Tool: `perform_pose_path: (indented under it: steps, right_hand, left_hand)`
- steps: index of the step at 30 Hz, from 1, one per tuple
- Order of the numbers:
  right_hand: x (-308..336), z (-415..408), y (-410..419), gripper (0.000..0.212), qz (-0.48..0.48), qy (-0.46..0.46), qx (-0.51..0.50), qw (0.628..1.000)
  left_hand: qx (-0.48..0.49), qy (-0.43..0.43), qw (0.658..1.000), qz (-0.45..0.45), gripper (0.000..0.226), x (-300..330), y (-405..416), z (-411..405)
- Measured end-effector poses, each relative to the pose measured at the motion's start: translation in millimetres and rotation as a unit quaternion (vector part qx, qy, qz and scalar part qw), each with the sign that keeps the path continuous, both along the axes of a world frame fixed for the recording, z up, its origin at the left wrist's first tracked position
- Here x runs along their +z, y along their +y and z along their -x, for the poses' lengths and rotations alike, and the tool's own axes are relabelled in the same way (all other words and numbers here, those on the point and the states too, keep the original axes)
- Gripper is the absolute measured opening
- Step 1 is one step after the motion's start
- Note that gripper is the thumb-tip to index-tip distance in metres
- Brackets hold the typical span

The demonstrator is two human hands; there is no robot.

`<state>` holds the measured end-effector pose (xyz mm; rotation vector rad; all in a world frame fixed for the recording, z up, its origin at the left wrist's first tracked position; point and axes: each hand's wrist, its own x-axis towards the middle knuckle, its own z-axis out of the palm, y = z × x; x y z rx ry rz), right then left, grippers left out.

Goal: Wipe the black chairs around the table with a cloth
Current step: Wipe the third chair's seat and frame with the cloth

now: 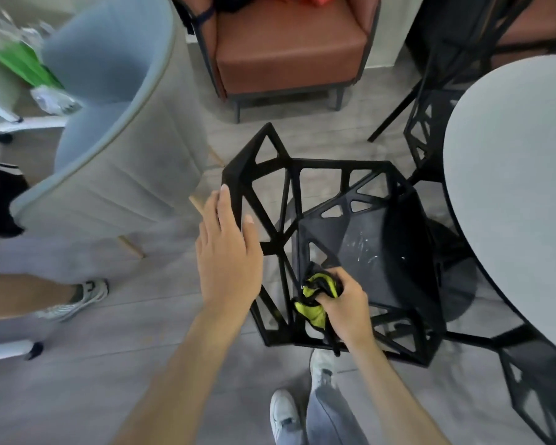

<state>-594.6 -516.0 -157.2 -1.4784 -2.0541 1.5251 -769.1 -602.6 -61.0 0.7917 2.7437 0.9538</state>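
The left hand (228,252) rests flat-fingered on the black chair (334,239) back; the right hand (347,300) clutches the cloth (315,303) against the seat's near edge. Wiping underway; next, sweep toward the smudges beyond the right hand.

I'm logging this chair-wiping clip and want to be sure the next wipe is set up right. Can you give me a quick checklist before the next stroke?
1. Cloth gripped in right hand: ok.
2. Left hand steadies the black chair at its backrest frame: ok.
3. Cloth at the seat's near edge: ok.
4. White marks on seat wiped off: not ok.
5. Table clear of the chair seat: ok.
6. Chair legs flat on the floor: cannot tell.
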Motion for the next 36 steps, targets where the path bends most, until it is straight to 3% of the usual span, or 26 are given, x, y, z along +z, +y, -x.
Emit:
perform_pose_path:
  steps: [6,11,14,17,20,23,27,36]
  right_hand:
    - [-30.5,-14.7,-27.0,0.035,0.016,-0.021,-0.010,1.000]
    - [-46.1,-24.5,-44.9,0.033,-0.002,0.010,-0.034,0.999]
    - [-53.8,-33.6,-36.5,0.034,-0.025,-0.016,-0.019,0.999]
    - [-62.8,-55.3,-20.1,0.036,-0.103,-0.119,0.027,0.987]
    - [-78.2,-85.2,1.3,0.045,-0.224,-0.270,0.140,0.926]
    - [-92.6,-115.8,24.9,0.048,-0.199,-0.370,0.172,0.891]
    - [-93.5,-128.7,29.6,0.037,-0.114,-0.308,0.145,0.933]
    - [-94.5,-107.7,-8.3,0.033,-0.116,-0.279,0.132,0.944]
  left_hand:
    - [0.037,0.074,0.995,-0.047,0.049,-17.1,2.5,-10.3]
    - [0.040,0.090,0.994,-0.057,0.045,-20.6,1.9,-8.7]
    - [0.038,0.090,0.993,-0.065,0.044,-21.8,2.8,-2.0]
    - [0.027,0.093,0.993,-0.062,0.045,-21.4,5.9,13.3]
    - [0.000,0.096,0.994,-0.054,0.047,-22.2,13.2,41.3]
    - [-0.030,0.106,0.993,-0.030,0.053,-21.3,23.3,72.3]
    - [-0.061,0.094,0.993,-0.040,0.063,-19.2,36.1,101.5]
    - [-0.102,0.096,0.989,-0.040,0.067,-12.2,35.4,133.7]
